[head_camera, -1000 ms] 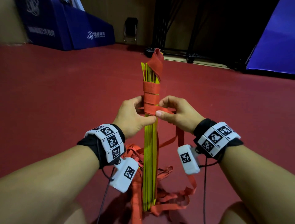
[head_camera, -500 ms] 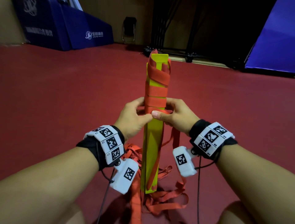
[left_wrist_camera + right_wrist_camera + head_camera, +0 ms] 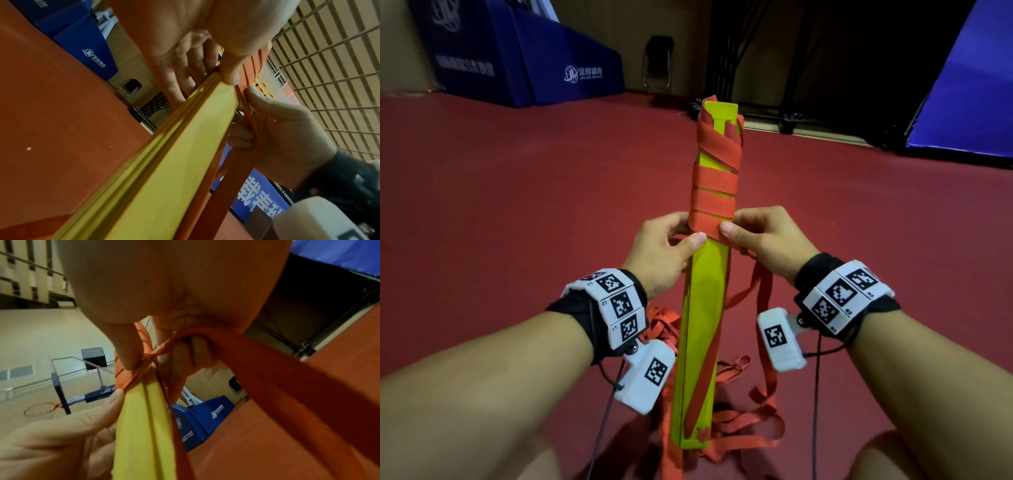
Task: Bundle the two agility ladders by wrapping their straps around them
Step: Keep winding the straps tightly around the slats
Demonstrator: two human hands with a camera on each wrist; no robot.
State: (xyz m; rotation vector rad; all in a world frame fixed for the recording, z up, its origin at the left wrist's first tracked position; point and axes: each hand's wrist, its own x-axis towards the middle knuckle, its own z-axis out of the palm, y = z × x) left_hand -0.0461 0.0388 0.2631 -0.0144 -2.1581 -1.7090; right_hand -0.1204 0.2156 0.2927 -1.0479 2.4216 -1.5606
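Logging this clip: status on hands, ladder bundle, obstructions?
Left hand grips stacked yellow plastic rungs. Right hand pinches red fabric strap at lowest wrap. Upper part wrapped; loose strap pooled on floor. No obstruction seen.

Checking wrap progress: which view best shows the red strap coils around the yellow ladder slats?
The head view: the red strap coils show stacked above both thumbs. Both wrist views catch only the coils' edge.
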